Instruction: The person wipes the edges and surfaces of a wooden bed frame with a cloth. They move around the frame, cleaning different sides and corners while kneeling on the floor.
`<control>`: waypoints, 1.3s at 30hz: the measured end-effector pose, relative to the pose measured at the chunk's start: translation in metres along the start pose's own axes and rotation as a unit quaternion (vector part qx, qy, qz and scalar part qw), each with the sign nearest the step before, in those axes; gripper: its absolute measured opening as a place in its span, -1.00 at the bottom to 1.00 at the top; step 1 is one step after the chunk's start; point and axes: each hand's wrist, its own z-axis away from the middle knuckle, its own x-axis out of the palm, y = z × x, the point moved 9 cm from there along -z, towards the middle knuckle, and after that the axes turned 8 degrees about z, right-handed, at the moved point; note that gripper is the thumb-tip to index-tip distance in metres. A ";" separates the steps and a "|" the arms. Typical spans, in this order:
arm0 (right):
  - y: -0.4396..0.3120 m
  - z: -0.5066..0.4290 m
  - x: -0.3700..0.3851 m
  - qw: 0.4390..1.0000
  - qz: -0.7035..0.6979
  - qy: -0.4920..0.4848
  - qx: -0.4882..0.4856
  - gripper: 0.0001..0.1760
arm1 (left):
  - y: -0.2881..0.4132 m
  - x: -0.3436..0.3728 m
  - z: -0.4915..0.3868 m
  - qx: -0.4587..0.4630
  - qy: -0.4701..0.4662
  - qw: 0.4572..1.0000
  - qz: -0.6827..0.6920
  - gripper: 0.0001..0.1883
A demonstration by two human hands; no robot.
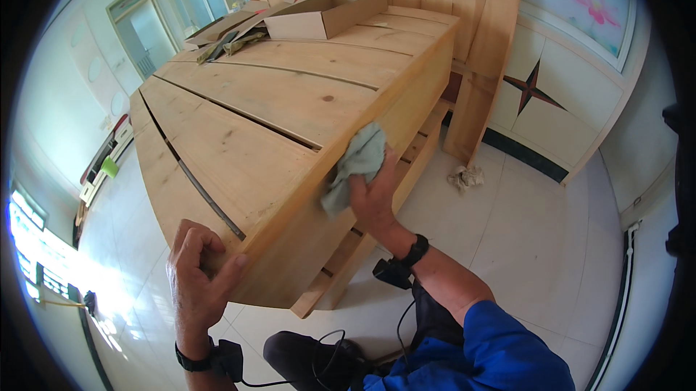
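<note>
A grey-green cloth (359, 160) is bunched in my right hand (375, 190), pressed against the side rail (304, 233) of a wooden bed frame. Part of the cloth reaches the rail's top edge. At the near left corner of the frame, my left hand (204, 266) grips the wood with curled fingers, its thumb by the rail. Some of those fingertips are hidden. Wide pine slats (272, 97) with dark gaps between them form the bed's top. Below the rail runs a lower slatted wooden piece (348, 260).
An open cardboard box (326, 16) lies on the slats, beside crumpled dark and olive material (234, 43). The headboard (473, 21) rises at the far end. On the tiled floor is a crumpled pale rag (465, 177). A black cable (326, 347) loops near my knee.
</note>
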 end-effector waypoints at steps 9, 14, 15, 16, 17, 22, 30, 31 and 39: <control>0.117 0.001 -0.010 0.983 0.042 0.054 0.171 -0.34 | 0.002 -0.001 0.000 0.016 -0.003 1.000 -0.005 -0.66; 0.135 0.031 -0.016 0.970 0.081 0.036 0.227 -0.38 | -0.001 -0.001 0.000 0.006 -0.004 1.000 0.007 -0.66; 0.128 0.040 -0.015 0.967 0.084 0.033 0.239 -0.39 | -0.002 -0.001 0.000 0.004 -0.003 1.000 0.011 -0.66; 0.107 0.044 -0.010 0.980 0.086 0.028 0.177 -0.40 | -0.002 0.000 0.000 0.001 -0.002 1.000 0.001 -0.66; 0.089 0.052 -0.005 0.985 0.092 0.022 0.142 -0.41 | -0.002 0.000 0.001 0.003 -0.003 1.000 0.019 -0.66; 0.034 0.095 0.013 0.994 0.073 -0.033 0.069 -0.30 | -0.004 0.000 0.001 -0.008 -0.003 1.000 0.015 -0.67; 0.130 0.190 0.007 0.946 0.006 -0.021 0.323 -0.48 | -0.005 0.000 0.001 -0.009 -0.012 1.000 0.025 -0.67; 0.140 0.211 0.007 0.919 0.019 -0.045 0.391 -0.51 | -0.005 0.000 0.002 -0.010 -0.013 1.000 0.024 -0.67; 0.096 0.231 0.010 0.922 -0.032 -0.066 0.381 -0.60 | -0.003 -0.001 0.000 0.003 -0.004 1.000 0.030 -0.67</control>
